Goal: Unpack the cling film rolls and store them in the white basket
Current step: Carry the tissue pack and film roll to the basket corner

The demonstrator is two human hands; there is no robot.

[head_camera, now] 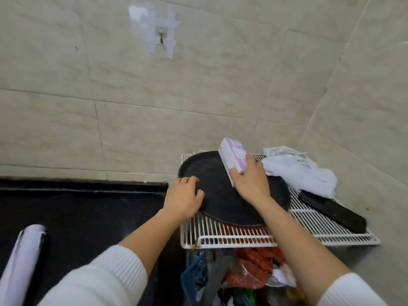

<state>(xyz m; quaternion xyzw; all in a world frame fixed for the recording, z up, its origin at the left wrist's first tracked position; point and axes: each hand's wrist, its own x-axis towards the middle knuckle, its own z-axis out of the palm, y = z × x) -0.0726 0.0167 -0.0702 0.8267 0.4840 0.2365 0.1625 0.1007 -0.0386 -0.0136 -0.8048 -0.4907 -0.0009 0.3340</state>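
My right hand point(250, 182) grips a long pale purple and white cling film box point(233, 159), tilted up over a round black pan point(223, 195). My left hand point(184, 196) rests on the pan's left rim, fingers curled over the edge. The pan lies on a white wire rack point(309, 230). A white roll-like object point(21, 259) lies at the bottom left on the black counter point(77, 208). No white basket is recognisable apart from the wire rack.
A crumpled white plastic bag point(298, 168) and a long black object point(333, 210) lie on the rack's right side. Several coloured plastic bags point(242, 272) hang below the rack. Tiled walls close in behind and on the right, with a hook point(161, 38) high up.
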